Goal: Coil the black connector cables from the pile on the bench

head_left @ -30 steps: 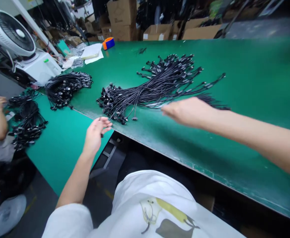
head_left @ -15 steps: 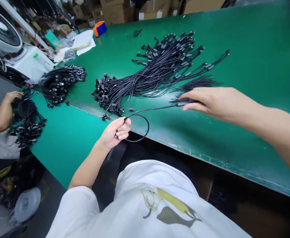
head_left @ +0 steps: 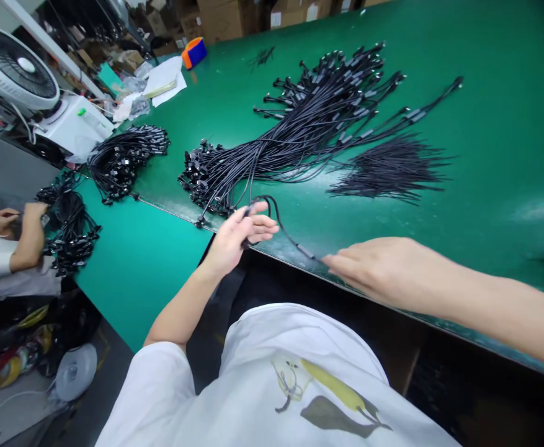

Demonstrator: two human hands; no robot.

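Note:
A black cable [head_left: 286,234] with a grey sleeve runs between my two hands, near the front edge of the green table [head_left: 495,205]. My left hand [head_left: 244,233] has the looped part of it between thumb and palm, with the other fingers stretched out. At the cable's other end, my right hand [head_left: 369,270] pinches it with the fingers pressed together, slightly blurred. Beyond them lies a big bundle of black cables [head_left: 281,136] with connectors at both ends. To its right is a pile of short thin black strips [head_left: 392,169].
Another cable bundle [head_left: 127,158] lies at the left, with a further one [head_left: 69,233] beside a co-worker's hands [head_left: 30,223]. A white fan [head_left: 18,65], papers [head_left: 164,81] and an orange-and-blue roll [head_left: 194,53] stand along the back left.
My right hand has come away from the strip pile toward the table's front edge with the cable end. My left hand has moved slightly right and up, and its fingers have spread.

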